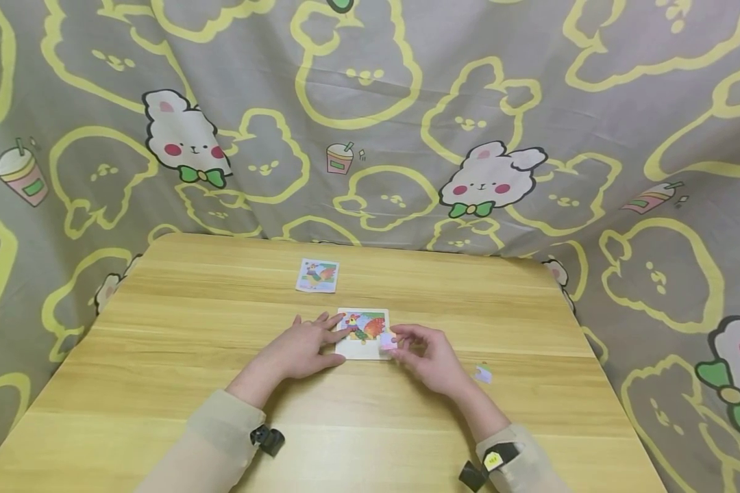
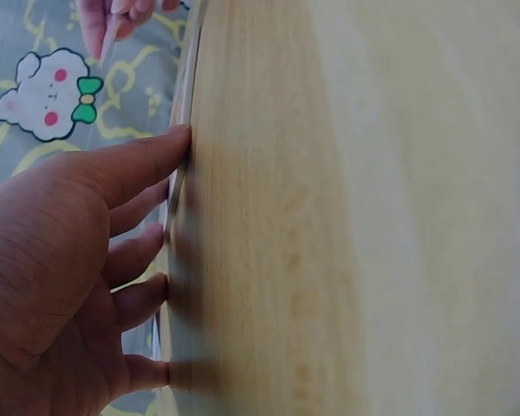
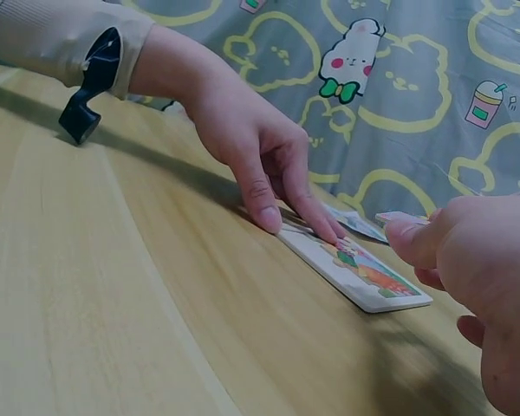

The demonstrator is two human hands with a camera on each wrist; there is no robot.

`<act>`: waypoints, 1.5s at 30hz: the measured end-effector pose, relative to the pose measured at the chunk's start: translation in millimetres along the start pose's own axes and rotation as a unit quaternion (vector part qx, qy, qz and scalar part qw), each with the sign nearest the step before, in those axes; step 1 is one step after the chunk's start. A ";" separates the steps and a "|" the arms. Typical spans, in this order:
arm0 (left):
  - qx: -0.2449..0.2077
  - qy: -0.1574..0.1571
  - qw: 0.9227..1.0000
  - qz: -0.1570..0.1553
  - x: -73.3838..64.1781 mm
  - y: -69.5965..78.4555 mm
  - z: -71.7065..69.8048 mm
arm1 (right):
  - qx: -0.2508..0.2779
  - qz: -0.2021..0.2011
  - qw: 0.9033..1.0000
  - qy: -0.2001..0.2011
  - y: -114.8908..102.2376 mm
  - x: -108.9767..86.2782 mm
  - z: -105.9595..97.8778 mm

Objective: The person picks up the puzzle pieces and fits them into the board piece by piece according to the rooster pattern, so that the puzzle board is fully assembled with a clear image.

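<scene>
A small jigsaw puzzle with a rooster picture lies in its white tray (image 1: 360,351) on the table; the tray's lower strip is bare white. My left hand (image 1: 305,347) rests at the tray's left side, fingers spread, with fingertips on the puzzle. Between thumb and fingers my right hand (image 1: 430,356) pinches a pale pink-and-lilac puzzle piece (image 1: 388,341) over the tray's lower right corner. In the right wrist view that piece (image 3: 402,217) is held above the tray (image 3: 355,282), apart from it. Another puzzle piece (image 1: 484,373) lies right of the right hand.
A printed picture card (image 1: 317,275) of the same rooster lies behind the tray. The wooden table (image 1: 222,287) reaches back to a grey patterned curtain (image 1: 382,150) that hangs around it. Black straps with small devices sit on both wrists.
</scene>
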State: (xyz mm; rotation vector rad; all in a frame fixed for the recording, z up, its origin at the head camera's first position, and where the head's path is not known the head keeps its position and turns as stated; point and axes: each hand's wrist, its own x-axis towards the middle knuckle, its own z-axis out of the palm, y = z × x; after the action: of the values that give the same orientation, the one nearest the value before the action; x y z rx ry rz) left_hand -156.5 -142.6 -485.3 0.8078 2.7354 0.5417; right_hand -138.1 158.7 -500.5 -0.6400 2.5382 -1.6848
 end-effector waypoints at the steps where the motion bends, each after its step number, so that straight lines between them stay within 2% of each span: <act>1: 0.000 0.000 1.000 -0.001 0.0 0.0 -0.1 | 0.001 0.002 1.000 0.000 -1.0 0.6 0.7; 9: 0.000 0.003 1.000 -0.006 0.2 -0.5 0.1 | 0.013 0.006 1.000 0.001 -3.3 7.3 10.1; 15: -0.002 0.003 1.000 -0.008 0.7 -1.2 0.9 | 0.010 0.009 1.000 -0.012 -3.5 15.5 18.8; 25: -0.006 0.005 1.000 -0.006 -0.4 -0.6 -0.6 | -0.065 -0.016 0.996 -0.058 -2.8 25.2 37.9; 29: -0.007 0.007 1.000 -0.006 -0.8 -0.6 -0.6 | -0.097 -0.019 0.993 -0.060 -3.7 27.8 44.3; 36: -0.008 0.009 1.000 -0.001 -0.7 -1.5 0.4 | -0.118 -0.016 0.991 -0.063 -4.2 31.5 51.0; 45: -0.006 0.010 1.000 -0.004 -1.3 -0.2 0.0 | -0.173 -0.037 0.982 -0.061 -1.3 34.0 57.8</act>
State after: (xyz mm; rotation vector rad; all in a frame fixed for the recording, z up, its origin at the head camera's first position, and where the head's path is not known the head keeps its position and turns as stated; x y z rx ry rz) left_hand -155.5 -143.5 -485.2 0.7934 2.7503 0.5666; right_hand -154.5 95.7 -516.5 -0.8353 2.7682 -1.1837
